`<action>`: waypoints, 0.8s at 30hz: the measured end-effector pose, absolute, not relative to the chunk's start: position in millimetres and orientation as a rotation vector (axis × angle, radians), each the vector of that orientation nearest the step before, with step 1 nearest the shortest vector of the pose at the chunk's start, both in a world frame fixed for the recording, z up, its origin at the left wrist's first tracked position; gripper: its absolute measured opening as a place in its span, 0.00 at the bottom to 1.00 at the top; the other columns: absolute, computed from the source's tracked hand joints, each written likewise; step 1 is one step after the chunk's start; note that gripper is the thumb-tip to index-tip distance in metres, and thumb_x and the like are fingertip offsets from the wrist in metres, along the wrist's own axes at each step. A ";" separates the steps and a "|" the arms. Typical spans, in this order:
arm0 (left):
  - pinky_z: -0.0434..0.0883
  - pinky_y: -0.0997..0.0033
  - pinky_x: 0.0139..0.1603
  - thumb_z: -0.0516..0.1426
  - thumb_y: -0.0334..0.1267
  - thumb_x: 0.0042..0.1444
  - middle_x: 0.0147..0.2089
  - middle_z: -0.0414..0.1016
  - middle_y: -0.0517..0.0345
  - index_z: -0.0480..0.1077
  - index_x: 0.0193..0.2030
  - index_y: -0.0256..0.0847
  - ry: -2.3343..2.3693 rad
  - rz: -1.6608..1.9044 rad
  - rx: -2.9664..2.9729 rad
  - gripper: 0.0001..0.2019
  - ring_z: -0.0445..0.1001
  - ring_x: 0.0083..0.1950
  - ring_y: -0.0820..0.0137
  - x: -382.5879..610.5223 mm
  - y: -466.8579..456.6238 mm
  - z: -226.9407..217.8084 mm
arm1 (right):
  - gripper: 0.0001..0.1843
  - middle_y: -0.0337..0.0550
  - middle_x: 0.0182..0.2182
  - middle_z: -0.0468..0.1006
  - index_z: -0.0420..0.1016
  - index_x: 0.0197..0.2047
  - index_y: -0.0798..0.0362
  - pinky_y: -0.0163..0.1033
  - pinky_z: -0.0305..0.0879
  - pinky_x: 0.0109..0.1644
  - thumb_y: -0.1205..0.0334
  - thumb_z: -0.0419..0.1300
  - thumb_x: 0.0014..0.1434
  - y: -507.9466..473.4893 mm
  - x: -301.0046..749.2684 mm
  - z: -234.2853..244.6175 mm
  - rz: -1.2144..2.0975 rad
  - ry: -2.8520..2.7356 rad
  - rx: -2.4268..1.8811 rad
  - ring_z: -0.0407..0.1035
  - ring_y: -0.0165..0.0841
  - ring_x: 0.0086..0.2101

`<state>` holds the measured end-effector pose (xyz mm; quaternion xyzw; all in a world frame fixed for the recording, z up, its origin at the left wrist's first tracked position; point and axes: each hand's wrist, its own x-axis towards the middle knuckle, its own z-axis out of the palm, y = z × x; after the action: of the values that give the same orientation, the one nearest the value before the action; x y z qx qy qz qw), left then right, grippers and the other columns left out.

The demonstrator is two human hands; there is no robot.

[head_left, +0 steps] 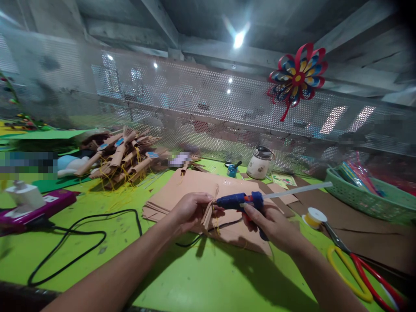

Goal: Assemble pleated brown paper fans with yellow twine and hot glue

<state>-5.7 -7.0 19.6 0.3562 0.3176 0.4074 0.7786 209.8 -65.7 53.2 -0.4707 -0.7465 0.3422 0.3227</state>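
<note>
My left hand (192,212) pinches a small folded bundle of brown paper (208,213) with yellow thread hanging from it. In my right hand (268,223) is a blue hot glue gun (238,200), its nozzle at the bundle; whether it touches the paper I cannot tell. A long translucent glue stick (297,190) juts from the back of the gun. Under both hands lies a stack of light brown paper sheets (172,190) on the green table (182,286).
At left are a heap of brown paper pieces (125,158) with yellow threads, a purple power strip (55,206) and a looped black cord (105,234). Scissors (352,260), a yellow thread spool (313,218) and a green basket (367,199) sit at right. A jug (260,164) stands behind.
</note>
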 end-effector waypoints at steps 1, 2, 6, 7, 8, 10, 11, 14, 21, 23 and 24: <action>0.72 0.68 0.36 0.53 0.26 0.52 0.29 0.78 0.42 0.70 0.29 0.29 0.693 0.872 0.768 0.05 0.79 0.32 0.60 -5.4 -7.8 20.4 | 0.25 0.40 0.22 0.67 0.67 0.27 0.55 0.35 0.59 0.28 0.44 0.47 0.64 -65.5 210.0 53.1 0.901 -1.956 -1.235 0.62 0.29 0.24; 0.72 0.68 0.35 0.53 0.26 0.51 0.29 0.78 0.41 0.70 0.29 0.29 0.699 0.865 0.765 0.05 0.79 0.32 0.60 -5.3 -8.3 21.0 | 0.25 0.40 0.22 0.67 0.67 0.27 0.55 0.34 0.59 0.29 0.44 0.47 0.64 -65.5 210.4 53.2 0.900 -1.958 -1.237 0.62 0.29 0.24; 0.72 0.68 0.34 0.53 0.25 0.51 0.27 0.76 0.47 0.69 0.27 0.30 0.695 0.865 0.758 0.05 0.78 0.29 0.63 -6.5 -5.9 18.8 | 0.25 0.40 0.22 0.67 0.67 0.25 0.55 0.34 0.59 0.29 0.44 0.47 0.64 -68.2 213.1 53.9 0.899 -1.997 -1.244 0.62 0.29 0.25; 0.72 0.70 0.33 0.53 0.25 0.51 0.26 0.75 0.49 0.69 0.26 0.30 0.689 0.872 0.766 0.06 0.77 0.28 0.65 -7.0 -4.6 17.4 | 0.25 0.40 0.22 0.67 0.67 0.25 0.55 0.34 0.59 0.29 0.44 0.48 0.64 -69.1 213.8 54.0 0.903 -2.008 -1.244 0.62 0.29 0.25; 0.71 0.72 0.31 0.53 0.25 0.52 0.25 0.75 0.50 0.70 0.26 0.30 0.683 0.878 0.776 0.06 0.76 0.26 0.67 -7.5 -3.3 15.9 | 0.25 0.40 0.22 0.68 0.67 0.25 0.55 0.34 0.59 0.29 0.44 0.48 0.64 -69.9 214.4 54.0 0.910 -2.019 -1.243 0.63 0.29 0.25; 0.69 0.76 0.27 0.53 0.25 0.52 0.24 0.74 0.51 0.70 0.25 0.30 0.678 0.887 0.791 0.07 0.74 0.24 0.71 -8.3 -1.2 13.2 | 0.25 0.40 0.22 0.68 0.67 0.26 0.55 0.34 0.59 0.30 0.44 0.48 0.64 -71.0 215.2 54.1 0.930 -2.033 -1.239 0.63 0.29 0.25; 0.69 0.77 0.25 0.53 0.25 0.52 0.24 0.74 0.51 0.70 0.25 0.30 0.679 0.892 0.793 0.07 0.73 0.23 0.72 -8.5 -0.7 12.3 | 0.25 0.40 0.22 0.68 0.67 0.26 0.55 0.34 0.60 0.30 0.44 0.48 0.64 -71.2 215.3 54.3 0.940 -2.035 -1.238 0.63 0.29 0.25; 0.69 0.76 0.26 0.53 0.25 0.52 0.24 0.74 0.51 0.70 0.25 0.29 0.678 0.889 0.790 0.07 0.74 0.23 0.71 -8.3 -1.1 12.1 | 0.25 0.40 0.22 0.67 0.67 0.26 0.55 0.34 0.59 0.29 0.44 0.47 0.64 -70.6 215.0 55.5 0.938 -2.031 -1.236 0.63 0.28 0.25; 0.73 0.69 0.34 0.53 0.25 0.52 0.28 0.76 0.44 0.69 0.27 0.29 0.686 0.880 0.746 0.06 0.79 0.31 0.61 -7.6 -3.0 18.8 | 0.26 0.40 0.21 0.67 0.66 0.24 0.55 0.34 0.58 0.28 0.44 0.47 0.64 -69.2 214.9 60.7 0.887 -1.982 -1.245 0.62 0.28 0.24; 0.73 0.69 0.36 0.53 0.25 0.52 0.29 0.77 0.43 0.70 0.28 0.28 0.679 0.877 0.752 0.06 0.79 0.31 0.60 -7.4 -2.6 18.3 | 0.27 0.40 0.21 0.67 0.67 0.24 0.55 0.34 0.57 0.27 0.44 0.46 0.64 -69.5 215.1 61.0 0.888 -1.982 -1.258 0.61 0.28 0.23; 0.73 0.68 0.36 0.53 0.25 0.52 0.29 0.77 0.43 0.70 0.28 0.28 0.684 0.877 0.753 0.06 0.79 0.32 0.60 -7.3 -2.5 17.8 | 0.26 0.40 0.21 0.67 0.67 0.25 0.55 0.34 0.57 0.27 0.44 0.46 0.64 -69.4 215.0 60.6 0.891 -1.980 -1.261 0.61 0.28 0.23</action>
<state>-7.3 -2.5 17.8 0.3487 0.3167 0.4062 0.7830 215.0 -69.4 60.6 -0.4775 -0.7496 0.3374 0.3101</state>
